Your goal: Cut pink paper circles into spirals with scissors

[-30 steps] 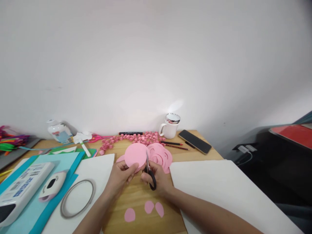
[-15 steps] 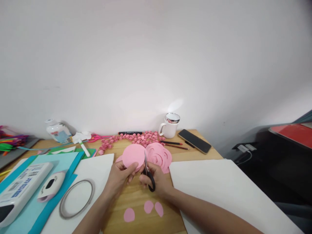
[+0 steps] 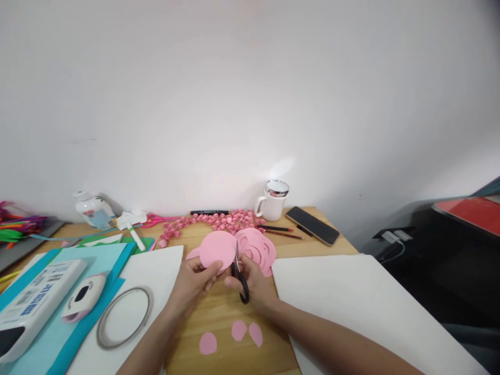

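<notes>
Between thumb and fingers my left hand (image 3: 198, 278) pinches a pink paper disc (image 3: 217, 250). My right hand (image 3: 252, 284) is closed around black-handled scissors (image 3: 244, 286), their blades upright along the disc's right edge. Whether the blades bite into the paper is hard to tell. Behind the right hand lies a pile of pink paper spirals (image 3: 258, 246). Three small pink paper pieces lie on the wooden table nearer to me, one of them a rounded piece (image 3: 208, 344).
Rolled pink paper flowers (image 3: 230, 221) spread along the wall beside a white mug (image 3: 272, 202) and a phone (image 3: 312, 225). White sheets (image 3: 351, 297) flank my hands. At left are a roll of tape (image 3: 102, 333), blue paper (image 3: 105, 255) and a white bottle (image 3: 94, 211).
The paper disc has shifted slightly right. The scissors have turned a little and my right thumb has moved, with both hands keeping their holds.
</notes>
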`<state>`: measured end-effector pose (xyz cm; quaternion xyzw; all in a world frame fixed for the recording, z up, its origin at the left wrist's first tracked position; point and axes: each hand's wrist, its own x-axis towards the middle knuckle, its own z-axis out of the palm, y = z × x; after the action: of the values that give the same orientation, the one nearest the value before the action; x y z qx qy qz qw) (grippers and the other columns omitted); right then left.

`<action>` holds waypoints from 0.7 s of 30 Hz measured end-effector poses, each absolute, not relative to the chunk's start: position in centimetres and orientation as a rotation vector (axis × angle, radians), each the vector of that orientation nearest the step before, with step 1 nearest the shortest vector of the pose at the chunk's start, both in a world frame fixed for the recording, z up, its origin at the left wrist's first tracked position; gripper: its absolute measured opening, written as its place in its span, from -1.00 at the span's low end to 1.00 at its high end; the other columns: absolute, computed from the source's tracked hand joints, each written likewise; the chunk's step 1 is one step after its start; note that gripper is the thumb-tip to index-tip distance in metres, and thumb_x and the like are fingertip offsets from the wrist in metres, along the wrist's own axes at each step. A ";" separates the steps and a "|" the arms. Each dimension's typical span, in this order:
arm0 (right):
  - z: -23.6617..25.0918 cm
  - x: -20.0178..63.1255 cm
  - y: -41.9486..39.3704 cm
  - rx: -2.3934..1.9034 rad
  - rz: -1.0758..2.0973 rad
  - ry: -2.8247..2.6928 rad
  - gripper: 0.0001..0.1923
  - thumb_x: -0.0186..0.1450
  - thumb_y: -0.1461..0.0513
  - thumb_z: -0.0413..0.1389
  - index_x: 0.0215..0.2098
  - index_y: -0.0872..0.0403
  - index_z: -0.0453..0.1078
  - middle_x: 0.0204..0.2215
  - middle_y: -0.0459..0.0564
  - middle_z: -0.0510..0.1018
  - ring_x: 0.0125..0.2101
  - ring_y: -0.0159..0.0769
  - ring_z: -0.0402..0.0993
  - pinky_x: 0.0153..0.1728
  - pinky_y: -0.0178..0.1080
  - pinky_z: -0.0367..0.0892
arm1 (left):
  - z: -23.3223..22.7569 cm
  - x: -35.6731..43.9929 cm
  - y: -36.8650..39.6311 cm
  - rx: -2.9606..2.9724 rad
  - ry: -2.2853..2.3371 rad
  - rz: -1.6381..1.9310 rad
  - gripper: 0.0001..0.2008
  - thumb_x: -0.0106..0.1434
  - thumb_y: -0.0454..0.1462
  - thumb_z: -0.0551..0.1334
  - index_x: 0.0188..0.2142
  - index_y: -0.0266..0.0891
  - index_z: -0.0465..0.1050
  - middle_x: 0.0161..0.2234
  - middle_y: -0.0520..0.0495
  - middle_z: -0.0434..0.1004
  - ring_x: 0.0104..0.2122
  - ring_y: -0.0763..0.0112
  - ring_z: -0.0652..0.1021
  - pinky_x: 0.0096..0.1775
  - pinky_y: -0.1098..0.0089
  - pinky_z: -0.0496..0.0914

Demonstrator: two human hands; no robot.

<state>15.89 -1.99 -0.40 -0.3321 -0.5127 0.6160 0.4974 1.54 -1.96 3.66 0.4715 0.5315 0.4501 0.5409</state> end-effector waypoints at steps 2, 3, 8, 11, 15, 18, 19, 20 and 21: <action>-0.5 15.9 -2.0 -0.808 1.488 -1.243 -0.60 -0.05 0.07 0.30 -0.44 0.06 0.22 -0.58 -0.18 0.31 -0.57 -0.44 0.17 -0.57 -0.39 0.11 | 3.8 1.6 -1.9 1.124 1.266 1.062 -0.62 -0.11 -0.08 0.34 -0.75 -0.29 0.26 -0.85 0.15 0.17 -0.77 0.66 0.10 -0.67 0.53 -0.06; -0.5 15.9 -2.0 -0.810 1.488 -1.247 -0.60 -0.05 0.07 0.30 -0.44 0.06 0.22 -0.59 -0.19 0.30 -0.58 -0.45 0.16 -0.58 -0.39 0.10 | 3.8 1.6 -1.9 1.127 1.266 1.061 -0.62 -0.12 -0.07 0.34 -0.75 -0.29 0.26 -0.85 0.15 0.17 -0.77 0.66 0.10 -0.67 0.53 -0.06; -0.3 15.9 -2.1 -0.841 1.480 -1.247 -0.62 -0.05 0.06 0.29 -0.46 0.06 0.21 -0.61 -0.21 0.26 -0.60 -0.46 0.12 -0.62 -0.40 0.05 | 4.1 1.7 -2.0 1.115 1.266 1.083 -0.61 -0.12 -0.06 0.33 -0.75 -0.29 0.26 -0.83 0.15 0.16 -0.76 0.66 0.10 -0.66 0.53 -0.06; -0.3 15.9 -2.1 -0.848 1.471 -1.259 -0.65 -0.02 0.09 0.27 -0.46 0.06 0.22 -0.63 -0.23 0.25 -0.62 -0.48 0.10 -0.64 -0.41 0.04 | 4.1 1.7 -2.1 1.121 1.270 1.074 -0.60 -0.11 -0.07 0.33 -0.76 -0.28 0.24 -0.84 0.15 0.15 -0.76 0.65 0.10 -0.66 0.53 -0.06; -0.3 15.9 -2.1 -0.873 1.457 -1.275 -0.68 0.00 0.10 0.26 -0.46 0.06 0.21 -0.66 -0.24 0.26 -0.66 -0.49 0.10 -0.66 -0.41 0.05 | 3.9 1.5 -2.0 1.136 1.274 1.087 -0.62 -0.10 -0.10 0.33 -0.75 -0.27 0.22 -0.84 0.16 0.15 -0.76 0.65 0.10 -0.66 0.53 -0.05; -0.4 15.9 -2.1 -0.883 1.470 -1.270 -0.67 -0.01 0.10 0.25 -0.47 0.05 0.21 -0.68 -0.25 0.27 -0.68 -0.48 0.14 -0.66 -0.40 0.08 | 3.7 1.4 -1.8 1.162 1.293 1.093 -0.61 -0.09 -0.10 0.33 -0.75 -0.26 0.21 -0.85 0.17 0.12 -0.76 0.65 0.10 -0.66 0.52 -0.05; -0.4 15.9 -2.1 -0.881 1.477 -1.267 -0.68 -0.01 0.10 0.25 -0.46 0.05 0.21 -0.69 -0.25 0.27 -0.68 -0.47 0.16 -0.66 -0.40 0.09 | 3.6 1.3 -1.8 1.169 1.299 1.097 -0.62 -0.09 -0.10 0.33 -0.75 -0.26 0.21 -0.85 0.17 0.11 -0.76 0.64 0.09 -0.66 0.51 -0.04; -0.4 15.9 -2.0 -0.879 1.479 -1.262 -0.68 -0.01 0.10 0.24 -0.45 0.05 0.21 -0.70 -0.25 0.27 -0.68 -0.47 0.16 -0.67 -0.40 0.09 | 3.6 1.3 -1.7 1.174 1.300 1.101 -0.62 -0.08 -0.10 0.32 -0.75 -0.26 0.22 -0.85 0.18 0.11 -0.76 0.64 0.09 -0.66 0.51 -0.04; -0.5 15.8 -2.0 -0.880 1.482 -1.258 -0.68 0.00 0.10 0.24 -0.44 0.04 0.21 -0.71 -0.26 0.26 -0.69 -0.47 0.16 -0.67 -0.41 0.08 | 3.6 1.3 -1.7 1.177 1.296 1.109 -0.62 -0.08 -0.09 0.32 -0.75 -0.26 0.21 -0.85 0.18 0.10 -0.77 0.65 0.10 -0.66 0.51 -0.04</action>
<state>15.84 -2.05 -0.47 -0.3612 -0.5162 0.6082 0.4829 1.27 -1.70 3.57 0.4885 0.5383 0.4604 0.5095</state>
